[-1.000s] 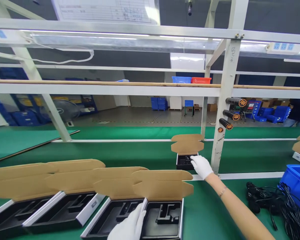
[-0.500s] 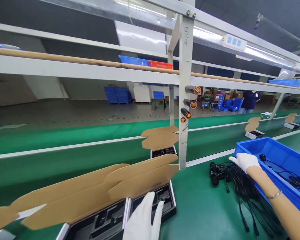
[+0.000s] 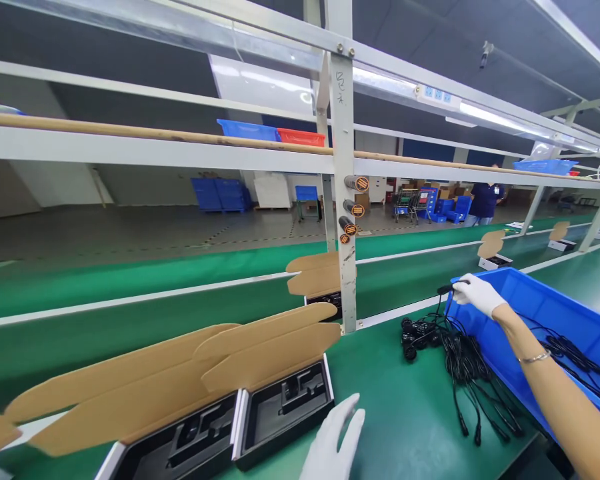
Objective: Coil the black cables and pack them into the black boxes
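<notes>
One black cable plug (image 3: 445,289) now pinched in right-hand fingers (image 3: 461,283), left-hand fingers (image 3: 354,419) spread.

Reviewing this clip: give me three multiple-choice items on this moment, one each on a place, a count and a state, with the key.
1. Where is the right hand?
A) At the corner of the blue bin
B) Inside a carton
C) On the upper shelf

2. How many cartons stand open nearest the left hand?
A) One
B) Two
C) Four

3. What state are those cartons in?
A) Taped shut
B) Crushed flat
C) Open, flaps raised

1: A, it holds a black plug at the bin's rim.
2: B, two lie side by side.
3: C, raised flaps expose black foam inserts.
</notes>
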Tool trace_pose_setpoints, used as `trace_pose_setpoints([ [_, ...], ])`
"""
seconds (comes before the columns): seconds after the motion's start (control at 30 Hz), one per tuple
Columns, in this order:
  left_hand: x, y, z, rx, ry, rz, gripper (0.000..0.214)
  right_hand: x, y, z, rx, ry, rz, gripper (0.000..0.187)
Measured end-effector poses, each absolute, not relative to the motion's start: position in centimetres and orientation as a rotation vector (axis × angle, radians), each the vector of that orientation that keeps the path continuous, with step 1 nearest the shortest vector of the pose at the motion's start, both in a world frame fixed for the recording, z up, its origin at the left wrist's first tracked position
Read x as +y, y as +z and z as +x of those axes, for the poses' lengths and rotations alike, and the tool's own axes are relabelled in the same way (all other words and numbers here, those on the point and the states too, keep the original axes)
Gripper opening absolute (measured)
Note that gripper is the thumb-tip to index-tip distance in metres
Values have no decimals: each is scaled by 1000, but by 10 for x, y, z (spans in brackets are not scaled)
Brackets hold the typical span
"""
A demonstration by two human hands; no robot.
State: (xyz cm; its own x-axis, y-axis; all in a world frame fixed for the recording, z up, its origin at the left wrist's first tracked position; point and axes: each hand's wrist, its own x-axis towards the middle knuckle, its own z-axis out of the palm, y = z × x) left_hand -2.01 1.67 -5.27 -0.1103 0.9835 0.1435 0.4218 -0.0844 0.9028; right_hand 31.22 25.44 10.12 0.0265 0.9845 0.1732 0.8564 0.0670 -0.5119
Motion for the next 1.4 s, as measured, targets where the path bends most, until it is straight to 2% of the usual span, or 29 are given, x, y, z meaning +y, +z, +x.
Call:
trace_pose_setpoints([
  [0.1,24,-26,-2,1539,1062,1322,47,256,129,299,-1841,310,-1732,24],
  [0.2,33,-11,17,1484,1082,1339,45,258,148,288,-1833,223,-1711,23],
  [0.33,44,-12,30,1430,1097,1400,44,254,169,283,-1809,53,-1700,26],
  [0.5,76,-21,36,1392,1083,1449,56,233,189,273,-1887,-115,-1646,26],
  [0.63,128,-12,51,1537,1096,1593,64,207,193,261,-2149,-198,-1567,18],
  [0.73,170,-1,70,1584,1027,1820,83,190,185,254,-2283,-173,-1510,15],
  [0.77,181,0,76,1584,971,1885,83,186,182,253,-2308,-171,-1511,15],
  [0.83,193,-2,88,1610,856,1969,72,183,175,253,-2322,-204,-1550,15],
  [0.9,191,-12,95,1675,805,2021,62,185,171,253,-2283,-258,-1628,16],
  [1.17,139,-55,98,1730,973,2043,55,190,171,226,-2132,-289,-1720,22],
  [1.4,122,-89,92,1533,1142,1662,72,180,204,209,-2068,-222,-1572,18],
])
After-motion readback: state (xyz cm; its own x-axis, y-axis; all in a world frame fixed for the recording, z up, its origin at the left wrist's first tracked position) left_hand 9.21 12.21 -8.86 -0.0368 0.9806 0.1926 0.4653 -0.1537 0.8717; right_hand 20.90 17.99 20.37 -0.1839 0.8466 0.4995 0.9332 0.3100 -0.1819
